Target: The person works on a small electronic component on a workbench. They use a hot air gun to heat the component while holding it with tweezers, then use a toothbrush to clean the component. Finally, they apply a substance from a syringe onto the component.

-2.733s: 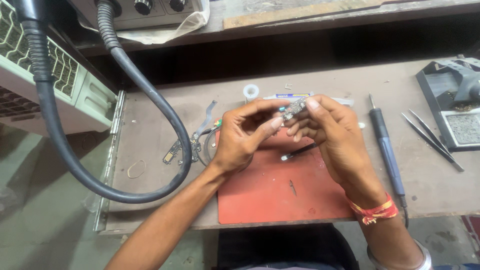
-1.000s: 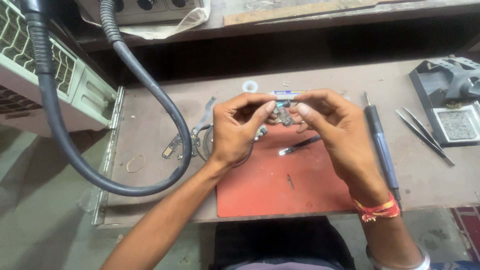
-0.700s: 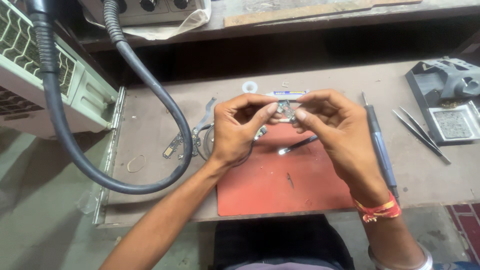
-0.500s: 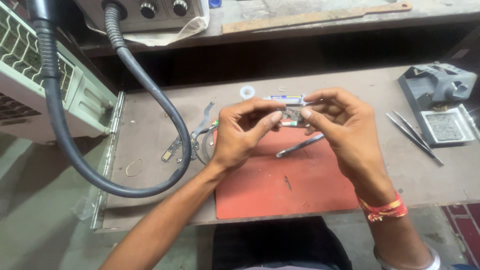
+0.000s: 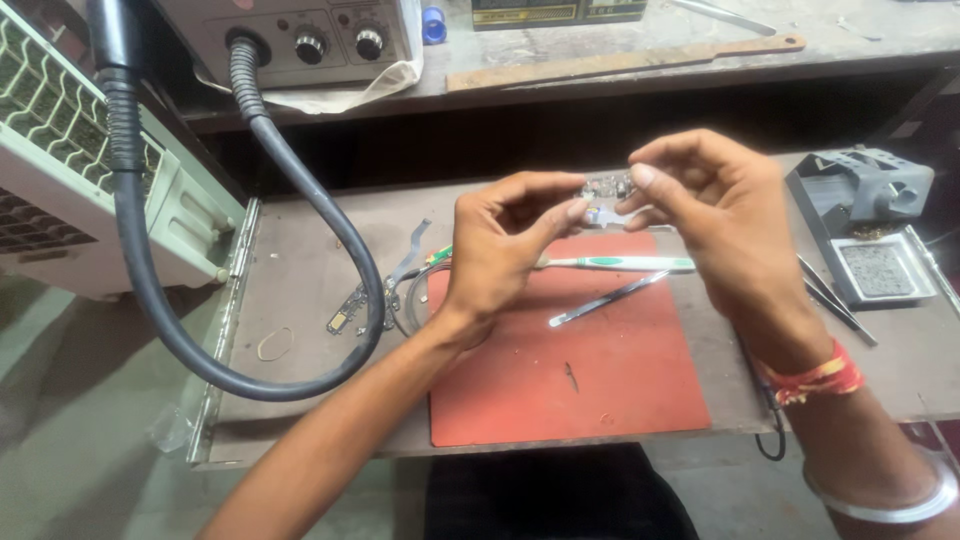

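Both hands are raised above the surface [image 5: 300, 290], pinching a small circuit board [image 5: 605, 190] between them. The left hand [image 5: 500, 250] grips its near end with thumb and forefinger; the right hand [image 5: 725, 215] holds the other end the same way, remaining fingers curled. Below them lies a red mat [image 5: 600, 380] with a white-and-green toothbrush [image 5: 620, 263] and metal tweezers [image 5: 605, 300] on it. A thick black hose [image 5: 300, 230] loops at the left.

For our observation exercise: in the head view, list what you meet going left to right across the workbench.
Black hose → left hand → small circuit board → right hand → grey metal stand.
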